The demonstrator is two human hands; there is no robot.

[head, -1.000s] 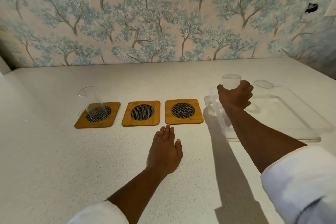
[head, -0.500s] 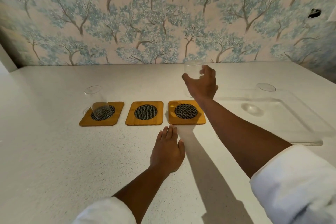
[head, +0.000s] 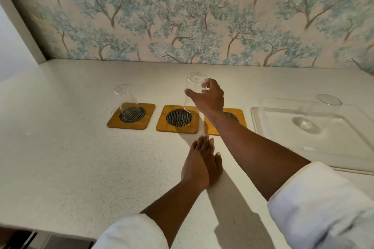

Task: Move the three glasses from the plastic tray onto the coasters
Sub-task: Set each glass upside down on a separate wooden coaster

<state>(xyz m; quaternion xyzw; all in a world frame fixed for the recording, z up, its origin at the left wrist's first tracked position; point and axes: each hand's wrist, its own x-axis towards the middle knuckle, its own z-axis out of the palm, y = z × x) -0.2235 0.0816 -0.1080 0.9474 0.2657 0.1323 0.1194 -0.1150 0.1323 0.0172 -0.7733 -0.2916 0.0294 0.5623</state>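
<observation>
Three wooden coasters with dark mesh centres lie in a row. A clear glass (head: 127, 100) stands on the left coaster (head: 113, 122). My right hand (head: 209, 98) grips a second clear glass (head: 192, 92) near its top, over the back edge of the middle coaster (head: 162, 125). My forearm partly covers the right coaster (head: 241, 115). A third glass (head: 315, 115) stands in the clear plastic tray (head: 263, 119) at the right. Flat on the counter in front of the coasters lies my left hand (head: 202, 160), holding nothing.
The white speckled counter (head: 70, 163) runs back to a wall with blue tree wallpaper. Its front edge shows at the lower left, with a dark gap below it.
My right hand lifted the glass out of the tray and carried it left, past the right coaster, to above the middle coaster. The left hand stayed flat on the counter.
</observation>
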